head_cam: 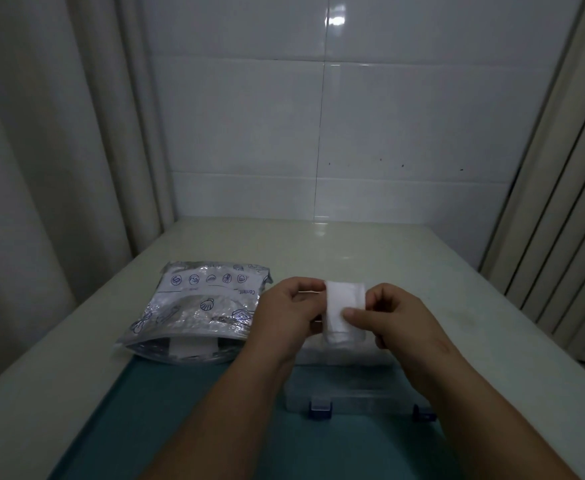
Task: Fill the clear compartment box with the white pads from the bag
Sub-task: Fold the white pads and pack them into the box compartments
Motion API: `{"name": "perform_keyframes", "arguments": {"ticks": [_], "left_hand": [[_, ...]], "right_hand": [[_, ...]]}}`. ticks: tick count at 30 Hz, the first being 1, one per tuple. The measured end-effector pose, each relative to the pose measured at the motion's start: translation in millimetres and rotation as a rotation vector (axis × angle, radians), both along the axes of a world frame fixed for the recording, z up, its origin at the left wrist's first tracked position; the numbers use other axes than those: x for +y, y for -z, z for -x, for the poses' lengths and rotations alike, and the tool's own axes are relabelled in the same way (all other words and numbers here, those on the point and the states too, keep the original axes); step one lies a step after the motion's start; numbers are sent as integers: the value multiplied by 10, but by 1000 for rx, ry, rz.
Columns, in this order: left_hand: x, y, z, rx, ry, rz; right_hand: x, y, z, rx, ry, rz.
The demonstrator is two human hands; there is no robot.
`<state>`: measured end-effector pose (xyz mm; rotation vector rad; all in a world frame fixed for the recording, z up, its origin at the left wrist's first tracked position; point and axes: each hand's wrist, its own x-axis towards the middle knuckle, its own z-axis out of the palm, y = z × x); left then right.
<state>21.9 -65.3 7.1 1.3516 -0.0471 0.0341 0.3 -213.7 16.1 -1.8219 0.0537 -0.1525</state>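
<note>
The light is dim, and the clear compartment box (353,393) is hard to read from here: both forearms cross over it, its walls barely stand out from the teal mat (180,427) beneath, and I cannot tell how its compartments are laid out or whether any hold pads. Only its near edge is plain, marked by two blue latches (320,408), the right one partly hidden by an arm. The lower end of the white pad (344,306) blurs into the pale box behind it, so I cannot make out whether it touches the box. The left hand (286,315) has its fingers curled in and pinches the pad's left edge; its fingertips are turned away and out of sight. The right hand (393,320) pinches the right edge between thumb and forefinger, the other fingers folded under. The pad is held upright between them, above the far part of the box. To the left on the bench (319,244) lies the silvery bag (201,306), its near mouth open over the mat, more white pads (192,348) showing inside.
</note>
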Motion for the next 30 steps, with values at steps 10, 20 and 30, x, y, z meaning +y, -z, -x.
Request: {"name": "perform_keyframes", "arguments": {"ticks": [10,20,30], "left_hand": [[-100,-21,-3,-14,-63,-50],[-441,-60,-125,-105,-33,-439],[-784,8,-187,-82,80,-734]], "right_hand": [[-104,-128,41,-14,20,-19],[-442,-104,-65,-38,118,208],[-689,21,-184,94,189,551]]}}
